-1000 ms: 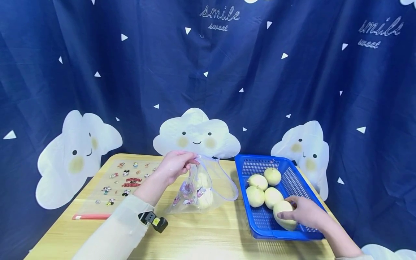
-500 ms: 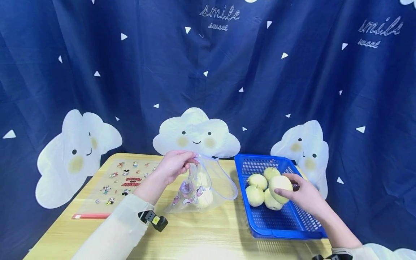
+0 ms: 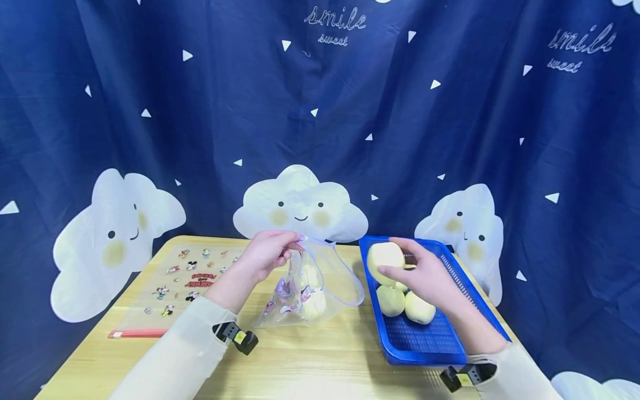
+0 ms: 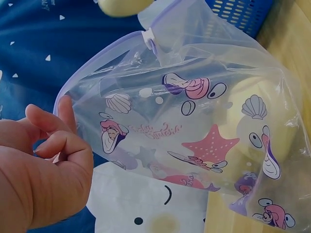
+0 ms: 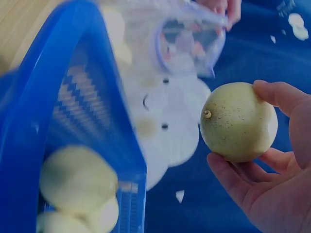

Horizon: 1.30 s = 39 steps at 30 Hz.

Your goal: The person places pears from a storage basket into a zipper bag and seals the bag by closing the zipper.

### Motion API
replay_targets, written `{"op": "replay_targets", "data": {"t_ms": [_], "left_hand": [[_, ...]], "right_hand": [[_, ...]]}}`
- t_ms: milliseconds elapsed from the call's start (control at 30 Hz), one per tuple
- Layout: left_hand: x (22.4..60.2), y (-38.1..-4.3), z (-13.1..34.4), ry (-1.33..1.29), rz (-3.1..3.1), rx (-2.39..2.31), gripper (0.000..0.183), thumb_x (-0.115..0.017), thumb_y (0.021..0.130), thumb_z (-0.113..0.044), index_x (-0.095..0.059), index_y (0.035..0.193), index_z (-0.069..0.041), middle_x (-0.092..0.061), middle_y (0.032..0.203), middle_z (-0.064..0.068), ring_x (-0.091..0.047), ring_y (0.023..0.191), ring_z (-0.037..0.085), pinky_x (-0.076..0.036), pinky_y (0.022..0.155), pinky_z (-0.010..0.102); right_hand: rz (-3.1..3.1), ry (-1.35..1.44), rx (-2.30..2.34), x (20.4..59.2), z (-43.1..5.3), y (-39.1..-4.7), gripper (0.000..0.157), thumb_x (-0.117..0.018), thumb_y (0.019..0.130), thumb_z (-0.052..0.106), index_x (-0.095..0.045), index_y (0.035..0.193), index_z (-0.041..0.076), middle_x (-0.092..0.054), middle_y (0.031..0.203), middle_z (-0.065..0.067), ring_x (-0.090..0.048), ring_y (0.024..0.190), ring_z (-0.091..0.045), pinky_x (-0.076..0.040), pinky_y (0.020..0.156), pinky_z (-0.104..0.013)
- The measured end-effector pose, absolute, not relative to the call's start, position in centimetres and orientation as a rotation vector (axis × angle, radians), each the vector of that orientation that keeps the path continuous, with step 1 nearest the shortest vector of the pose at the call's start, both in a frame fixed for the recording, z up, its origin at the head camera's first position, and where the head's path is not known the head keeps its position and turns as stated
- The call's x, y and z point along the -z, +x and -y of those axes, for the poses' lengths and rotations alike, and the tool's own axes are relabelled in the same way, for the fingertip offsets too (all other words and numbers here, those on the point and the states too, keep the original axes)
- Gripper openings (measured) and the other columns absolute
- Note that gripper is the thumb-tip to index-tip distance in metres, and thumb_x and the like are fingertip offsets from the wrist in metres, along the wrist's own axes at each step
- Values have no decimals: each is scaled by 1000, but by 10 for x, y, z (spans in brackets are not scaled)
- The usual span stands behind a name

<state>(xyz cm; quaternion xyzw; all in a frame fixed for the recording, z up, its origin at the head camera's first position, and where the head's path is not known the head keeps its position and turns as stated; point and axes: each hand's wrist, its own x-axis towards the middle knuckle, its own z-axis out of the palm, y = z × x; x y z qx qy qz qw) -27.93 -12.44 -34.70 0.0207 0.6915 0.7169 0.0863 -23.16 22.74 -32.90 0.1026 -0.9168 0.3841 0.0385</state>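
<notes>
With thumb and fingers around its sides, my right hand (image 3: pixel 430 278) holds a round pale yellow-green fruit (image 5: pixel 238 121) that has a short stem and small dark specks. It is in the air over the far left part of the blue basket (image 3: pixel 390 355), where several similar fruits (image 3: pixel 419 308) lie. My left hand (image 3: pixel 267 253) pinches the top edge of a clear slider bag (image 4: pixel 146 107) with purple trim and printed shells and a starfish. The bag's mouth gapes toward the basket. Pale fruit (image 4: pixel 262 121) shows through its film, low in the bag.
On the table's left lies a flat clear bag (image 3: pixel 172 289) printed with cartoon figures, with a red slider strip (image 3: pixel 137 334) along its near edge. A dark blue curtain (image 3: pixel 240 100) with clouds hangs behind the wooden table (image 3: pixel 300 366).
My right hand has lifted the fruit from the near right part of the basket and carried it up and left, toward the bag. My left hand and the bag have hardly moved.
</notes>
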Motion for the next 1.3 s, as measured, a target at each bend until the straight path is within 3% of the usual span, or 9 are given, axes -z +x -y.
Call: {"op": "replay_targets", "data": {"t_ms": [167,533,767,967,1167,1300], "left_hand": [[346,-279,124,68,-2048,-2143,31,-63,110,-18,-73,127,6,-70,74,-5,-47,54,0,-34,49,12],[344,-278,125,52,-2067,-2129,30,-64,110,-21,-74,124,4,-69,77,-5,-47,54,1,-34,50,12],[342,-278,124,51,-2062,-2127,29,-64,110,-22,-73,120,4,-65,76,-6,-48,53,0,-33,51,14],[338,-280,121,41,-2000,-2189,24,-64,110,-20,-76,113,0,-63,73,-7,-46,53,1,-39,57,15],[335,-282,123,24,-1900,-2307,24,-64,110,-17,-75,92,-6,-59,69,-7,-42,52,1,-31,50,15],[335,-282,127,28,-1893,-2317,20,-64,110,-17,-75,97,-5,-59,70,-7,-43,52,1,-30,49,15]], "right_hand": [[2775,411,-1251,330,-193,-234,75,-88,93,41,-58,157,16,-70,143,-15,-70,125,-34,-63,85,-36],[2733,599,-1159,332,-139,-243,75,-91,90,31,-60,155,13,-68,145,-11,-70,120,-31,-62,97,-47],[2718,659,-921,332,-117,-248,78,-93,88,26,-59,157,12,-66,146,-16,-68,119,-31,-60,97,-51],[2730,687,-856,334,-111,-254,78,-92,92,29,-57,159,12,-63,150,-20,-68,128,-36,-61,103,-52],[2717,717,-952,332,-123,-258,66,-80,102,27,-54,160,9,-59,157,-20,-66,136,-38,-58,112,-54],[2701,666,-952,330,-144,-262,60,-75,106,27,-55,159,7,-59,156,-20,-65,137,-40,-57,112,-57]]}}
